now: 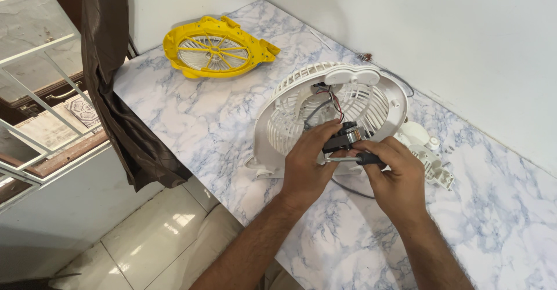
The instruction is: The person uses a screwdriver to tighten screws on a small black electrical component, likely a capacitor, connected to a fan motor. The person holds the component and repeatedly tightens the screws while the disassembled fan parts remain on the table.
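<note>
My left hand grips a small black and silver fan motor in front of a white fan housing that stands tilted on the marble-pattern counter. Red and black wires run from the motor up into the housing. My right hand holds a screwdriver with a black handle; its metal shaft points left at the motor's underside.
A yellow fan grille frame lies at the counter's far left corner. White plastic fan parts and small screws lie right of the housing. A dark curtain hangs by the left edge. White walls close the back and right.
</note>
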